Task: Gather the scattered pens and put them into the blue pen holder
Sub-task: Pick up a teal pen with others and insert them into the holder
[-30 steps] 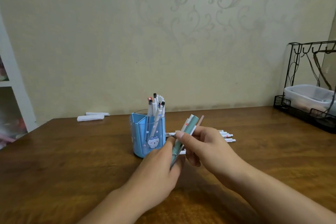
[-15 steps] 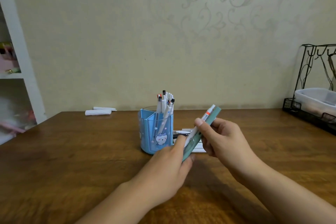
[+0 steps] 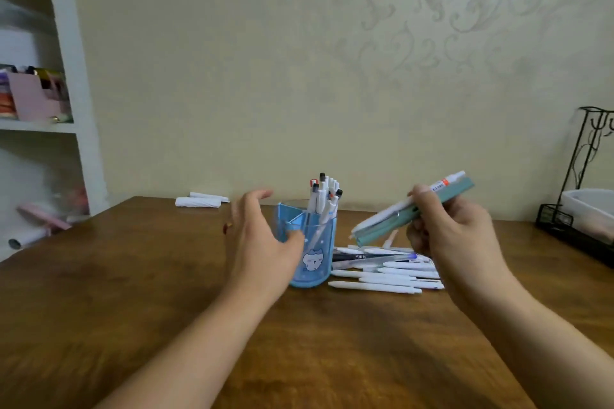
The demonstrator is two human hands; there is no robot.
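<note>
The blue pen holder (image 3: 315, 252), with a cat drawing on its front, stands at the table's middle and holds several white pens (image 3: 324, 196). My left hand (image 3: 262, 239) is open just left of it, thumb against its side, fingers spread. My right hand (image 3: 455, 236) is raised to the right, shut on a bundle of pens (image 3: 412, 212), teal and white, tilted with its low end toward the holder. Several loose white pens (image 3: 385, 271) lie on the table between the holder and my right hand.
Two white rolled items (image 3: 199, 201) lie at the table's far edge by the wall. A black wire rack (image 3: 571, 226) holding a clear plastic box (image 3: 591, 212) stands at the right. A white shelf unit (image 3: 76, 109) stands left of the wooden table (image 3: 133, 292).
My left hand let go of the bundle and moved left to the holder's side. My right hand lifted the bundle up and to the right. The view shifted.
</note>
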